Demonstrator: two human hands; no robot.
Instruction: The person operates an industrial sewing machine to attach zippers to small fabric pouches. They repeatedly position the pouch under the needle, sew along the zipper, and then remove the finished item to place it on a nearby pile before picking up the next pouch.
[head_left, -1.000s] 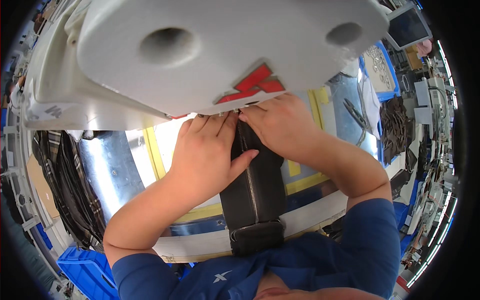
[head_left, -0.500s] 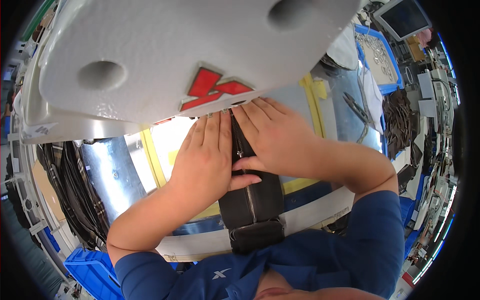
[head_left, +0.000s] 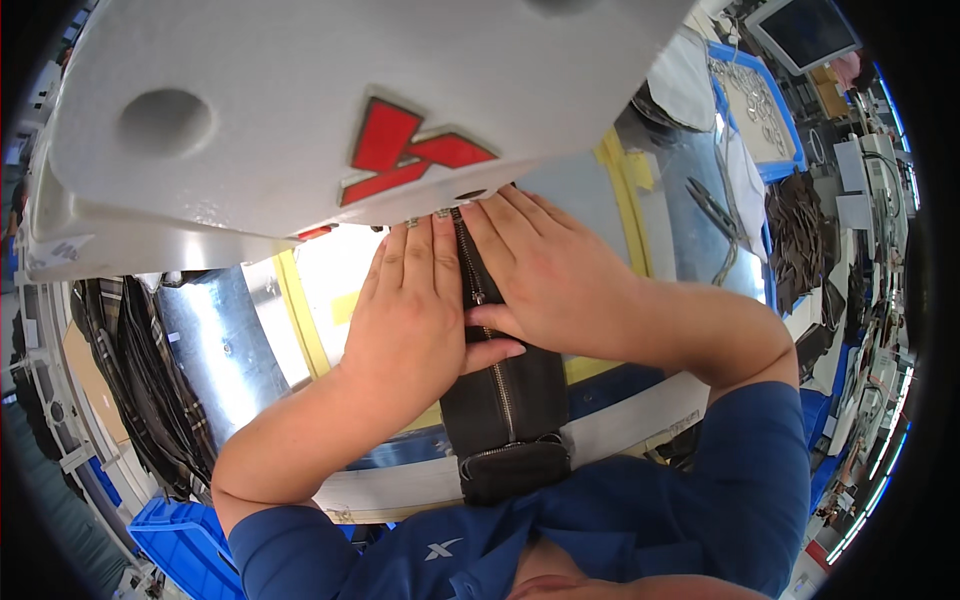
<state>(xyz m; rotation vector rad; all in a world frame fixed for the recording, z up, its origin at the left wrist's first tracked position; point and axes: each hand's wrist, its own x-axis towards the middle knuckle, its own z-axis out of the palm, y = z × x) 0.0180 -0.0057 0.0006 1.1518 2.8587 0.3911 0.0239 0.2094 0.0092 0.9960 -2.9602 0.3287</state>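
Observation:
A long black fabric piece (head_left: 543, 390) with a metal zipper (head_left: 503, 400) along its middle runs away from my body. Its far end passes under a big white machine head (head_left: 260, 130) with a red emblem, probably a sewing machine. My left hand (head_left: 408, 310) lies flat on the left side of the zipper, fingers stretched forward. Across from it, my right hand (head_left: 550, 262) presses flat on the right side. Both thumbs reach inward over the zipper, close to its puller. The fingertips sit at the machine head's lower edge, which hides what is beyond. The near end hangs over the table edge.
Dark plaid and black fabric pieces (head_left: 130, 370) hang at the left, above a blue crate (head_left: 185, 535). Scissors-like snips (head_left: 712, 210) lie at the right. Behind them is a blue tray (head_left: 755, 110) of metal parts beside a pile of brown pieces (head_left: 795, 240). Yellow tape (head_left: 628, 200) marks the table.
Both hands have slid slightly forward, the left one also a little leftward. The machine head appears shifted a little up and left in the view. The fabric's near end looks almost unmoved.

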